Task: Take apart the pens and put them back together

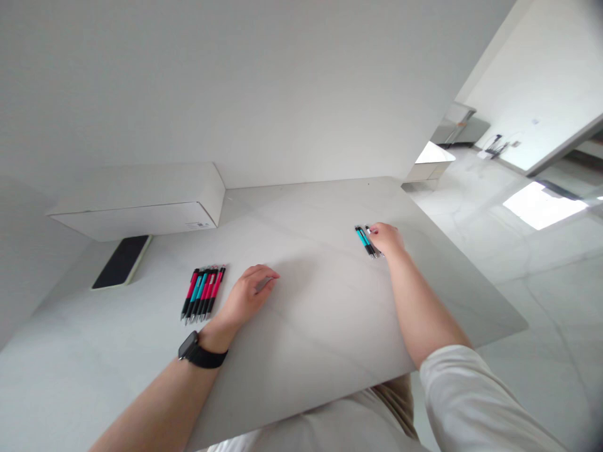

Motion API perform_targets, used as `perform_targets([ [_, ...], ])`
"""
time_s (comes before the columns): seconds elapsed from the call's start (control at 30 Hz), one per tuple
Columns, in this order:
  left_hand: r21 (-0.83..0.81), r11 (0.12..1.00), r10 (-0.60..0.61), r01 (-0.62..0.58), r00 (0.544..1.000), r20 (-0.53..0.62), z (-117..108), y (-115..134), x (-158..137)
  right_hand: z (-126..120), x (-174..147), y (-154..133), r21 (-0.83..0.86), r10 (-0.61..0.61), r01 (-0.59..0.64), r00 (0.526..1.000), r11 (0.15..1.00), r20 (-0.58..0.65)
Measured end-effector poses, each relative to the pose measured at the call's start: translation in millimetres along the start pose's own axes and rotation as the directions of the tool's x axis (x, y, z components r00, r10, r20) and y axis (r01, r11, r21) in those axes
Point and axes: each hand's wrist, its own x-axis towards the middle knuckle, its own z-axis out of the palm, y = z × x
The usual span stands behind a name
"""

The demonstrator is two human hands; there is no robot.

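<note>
My right hand (387,237) is at the right of the table, its fingers closed on a pen (368,230) that they mostly cover. Only this pen's top end and silver tip show, so its colour is hard to tell. Directly left of it, two teal pens (365,241) with black grips lie side by side. My left hand (252,292) rests on the tabletop with loosely curved fingers and a gap inside the thumb; I see nothing in it. Left of that hand lies a row of several red and teal pens (203,292), tips toward me.
A long white box (141,216) stands at the back left against the wall. In front of it lies a dark-screened phone (121,262) in a pale case. The white marbled table (311,326) ends at a slanting right edge, with shiny floor beyond.
</note>
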Motion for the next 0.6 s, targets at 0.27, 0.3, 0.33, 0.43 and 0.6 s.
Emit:
perform_targets([
  [0.27,-0.005,1.000,-0.014,0.015,1.000,0.025,-0.6,0.1,0.0,0.8,-0.6,-1.5,0.049,-0.024,0.023,1.000,0.999,0.020],
  [0.3,-0.007,1.000,-0.014,0.015,0.999,0.030,-0.8,0.2,0.1,0.7,-1.1,-1.7,0.055,-0.023,0.021,1.000,0.998,0.019],
  [0.33,-0.009,1.000,-0.015,0.016,0.999,0.034,-1.0,0.4,0.2,0.6,-1.7,-1.8,0.062,-0.020,0.018,1.000,0.998,0.020],
  [0.43,-0.010,1.000,-0.017,0.018,0.999,0.038,-1.5,1.0,0.6,0.0,-3.6,-1.9,0.086,-0.015,0.013,1.000,0.996,0.024],
  [0.6,-0.012,1.000,-0.011,0.011,0.999,0.034,-1.1,1.6,0.9,-0.4,-4.6,-1.6,0.106,-0.043,0.040,0.999,0.994,0.024],
])
